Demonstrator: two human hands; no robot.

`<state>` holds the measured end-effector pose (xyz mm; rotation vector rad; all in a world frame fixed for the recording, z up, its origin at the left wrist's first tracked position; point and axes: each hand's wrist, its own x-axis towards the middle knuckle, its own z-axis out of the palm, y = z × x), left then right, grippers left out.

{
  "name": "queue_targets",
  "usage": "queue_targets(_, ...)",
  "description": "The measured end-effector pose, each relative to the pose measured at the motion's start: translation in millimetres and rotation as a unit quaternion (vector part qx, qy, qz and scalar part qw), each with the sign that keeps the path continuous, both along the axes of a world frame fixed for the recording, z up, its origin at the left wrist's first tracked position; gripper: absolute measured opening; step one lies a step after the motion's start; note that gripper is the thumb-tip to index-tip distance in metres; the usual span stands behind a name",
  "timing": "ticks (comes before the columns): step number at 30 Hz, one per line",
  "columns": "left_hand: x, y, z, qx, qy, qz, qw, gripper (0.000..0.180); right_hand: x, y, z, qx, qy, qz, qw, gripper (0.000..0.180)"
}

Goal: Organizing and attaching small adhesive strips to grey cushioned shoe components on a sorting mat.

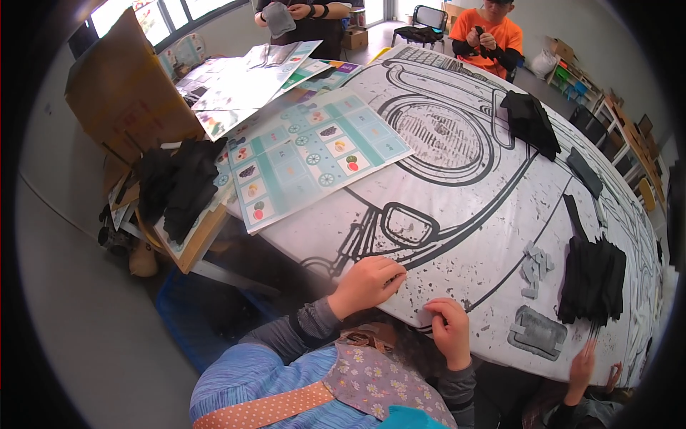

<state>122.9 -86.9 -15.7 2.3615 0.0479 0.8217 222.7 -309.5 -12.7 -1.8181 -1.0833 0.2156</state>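
My left hand [368,284] is over the near edge of the white table cover [493,250], which carries black line drawings. Its fingers are curled and pressed together, and I cannot make out anything between them. Just to the right, my right hand [450,329] is at the same edge with its fingers bent in toward the thumb; what it holds, if anything, is hidden. The two hands are apart. To the right on the cover lie small grey fabric pieces [537,268], a grey pad [537,332] and a stack of black cloth strips [593,282].
Printed fruit-picture sheets [321,146] cover the table's left side. Black fabric [179,182] is heaped beside a cardboard box [132,86]. More black cloth [530,125] lies at the far right. A co-worker in orange [493,36] handles something dark; another person's hand [582,368] is near the black stack.
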Motion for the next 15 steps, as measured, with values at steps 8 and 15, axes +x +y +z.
queue_targets(8, 0.2, -0.7, 1.4, -0.003, -0.001, -0.001, 1.000, 0.007, 0.2, -0.3, -0.9, -0.004, -0.002, 0.000, 1.000, 0.027)
queue_targets(15, 0.3, -0.1, 0.3, -0.001, -0.004, 0.002, 1.000, 0.007, -0.1, 0.6, 1.6, -0.003, -0.008, 0.001, 1.000, 0.026)
